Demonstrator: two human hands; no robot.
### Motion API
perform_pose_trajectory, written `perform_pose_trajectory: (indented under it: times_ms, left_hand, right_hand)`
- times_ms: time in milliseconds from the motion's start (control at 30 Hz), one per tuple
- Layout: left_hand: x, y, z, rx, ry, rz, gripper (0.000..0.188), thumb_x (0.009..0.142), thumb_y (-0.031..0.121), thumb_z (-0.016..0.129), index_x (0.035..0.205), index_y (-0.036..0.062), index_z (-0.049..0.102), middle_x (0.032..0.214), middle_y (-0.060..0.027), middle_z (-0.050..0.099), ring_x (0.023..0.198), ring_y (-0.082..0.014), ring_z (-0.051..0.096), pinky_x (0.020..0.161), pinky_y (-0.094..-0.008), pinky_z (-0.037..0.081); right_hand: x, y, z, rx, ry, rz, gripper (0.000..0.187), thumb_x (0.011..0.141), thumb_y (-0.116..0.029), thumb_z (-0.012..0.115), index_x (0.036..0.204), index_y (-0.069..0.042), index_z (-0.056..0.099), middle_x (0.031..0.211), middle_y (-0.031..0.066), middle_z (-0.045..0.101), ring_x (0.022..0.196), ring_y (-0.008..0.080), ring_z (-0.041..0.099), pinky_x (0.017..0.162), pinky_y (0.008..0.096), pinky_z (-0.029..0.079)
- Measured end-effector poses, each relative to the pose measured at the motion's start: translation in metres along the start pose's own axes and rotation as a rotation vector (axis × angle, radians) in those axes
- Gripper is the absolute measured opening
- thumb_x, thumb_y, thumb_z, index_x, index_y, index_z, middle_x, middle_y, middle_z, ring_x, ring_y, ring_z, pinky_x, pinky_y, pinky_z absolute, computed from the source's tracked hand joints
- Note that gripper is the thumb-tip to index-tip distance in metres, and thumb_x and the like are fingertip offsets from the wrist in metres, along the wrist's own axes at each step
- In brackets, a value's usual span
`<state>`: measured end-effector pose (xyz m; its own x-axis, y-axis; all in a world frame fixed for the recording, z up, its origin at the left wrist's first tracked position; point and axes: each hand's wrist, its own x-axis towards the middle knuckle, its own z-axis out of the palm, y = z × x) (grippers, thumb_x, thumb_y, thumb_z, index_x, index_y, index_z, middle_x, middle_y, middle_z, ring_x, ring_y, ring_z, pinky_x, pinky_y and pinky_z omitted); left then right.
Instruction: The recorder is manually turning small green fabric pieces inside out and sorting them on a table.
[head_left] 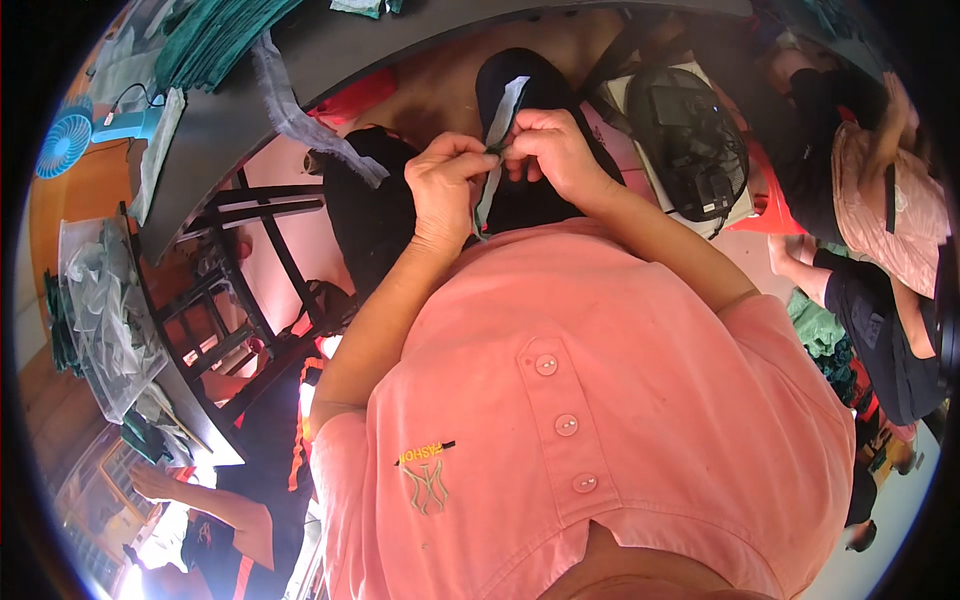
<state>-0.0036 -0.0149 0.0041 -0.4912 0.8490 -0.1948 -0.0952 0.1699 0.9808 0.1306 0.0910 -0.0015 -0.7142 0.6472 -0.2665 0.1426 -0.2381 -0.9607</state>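
A narrow strip of pale grey and dark green cloth point(507, 108) is pinched between both my hands, above my dark-trousered lap. My left hand point(447, 172) grips it with thumb and forefinger at about its middle. Touching it from the other side, my right hand point(555, 148) pinches the same spot, its other fingers curled. One end of the strip points up and away past my fingers, while the other hangs down toward my pink shirt. What lies right between the fingertips is too small to make out. A longer frayed pale strip point(283, 105) trails off the table's edge onto my left knee.
The dark table point(345, 60) curves across the far left, with stacked green cloth point(215, 45) and a small blue fan point(68, 140) on it. A clear bag point(110, 310) of pale pieces lies left. A black backpack-like item point(690, 140) sits right. Other people sit on both sides.
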Motion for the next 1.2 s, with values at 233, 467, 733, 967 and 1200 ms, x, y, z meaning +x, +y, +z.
perform_pose_trajectory:
  times_ms: [233,467,733,967,1200]
  left_hand:
    - [-0.002,-0.008,0.003,-0.016,0.106,0.002,0.004,0.072,-0.002,0.063,0.071,-0.0007,0.059,0.063,-0.0031,0.054,0.053,-0.0115,0.050,0.051,-0.0261,0.039]
    - [0.012,-0.010,0.015,0.559,0.151,0.671,0.011,0.069,-0.007,0.056,0.078,-0.0021,0.055,0.085,-0.0150,0.059,0.079,-0.0292,0.058,0.067,-0.0375,0.048]
    - [-0.002,0.008,0.019,0.110,0.025,0.193,0.016,0.079,-0.006,0.051,0.089,-0.0031,0.063,0.084,-0.0117,0.058,0.073,-0.0229,0.057,0.068,-0.0296,0.047]
    - [0.007,-0.005,0.016,0.505,-0.074,0.632,0.023,0.075,-0.012,0.052,0.093,-0.0027,0.064,0.083,-0.0180,0.056,0.075,-0.0348,0.060,0.067,-0.0376,0.049]
    - [0.009,-0.004,0.019,0.098,-0.080,0.125,0.029,0.068,-0.007,0.061,0.096,-0.0022,0.065,0.083,-0.0108,0.066,0.069,-0.0199,0.062,0.064,-0.0260,0.049]
  right_hand:
    - [-0.007,-0.004,0.009,0.043,-0.009,0.050,0.016,0.074,-0.012,0.056,0.078,0.002,0.062,0.063,0.0076,0.061,0.053,0.0144,0.058,0.047,0.0249,0.040]
    - [-0.010,-0.011,0.012,0.149,0.073,0.042,0.015,0.074,-0.010,0.055,0.080,0.002,0.063,0.061,0.0067,0.057,0.049,0.0167,0.056,0.045,0.0255,0.038]
    - [-0.014,-0.021,0.010,0.302,0.055,0.185,0.010,0.072,-0.010,0.057,0.072,0.000,0.060,0.056,0.0039,0.049,0.047,0.0171,0.053,0.043,0.0263,0.034]
    - [-0.019,-0.012,0.012,0.230,0.098,0.056,0.010,0.073,-0.010,0.057,0.071,0.000,0.060,0.055,0.0027,0.046,0.045,0.0145,0.049,0.046,0.0263,0.034]
    - [-0.012,-0.012,0.002,-0.098,0.138,-0.156,0.010,0.073,-0.008,0.056,0.071,0.001,0.060,0.058,0.0042,0.055,0.049,0.0115,0.050,0.047,0.0257,0.038]
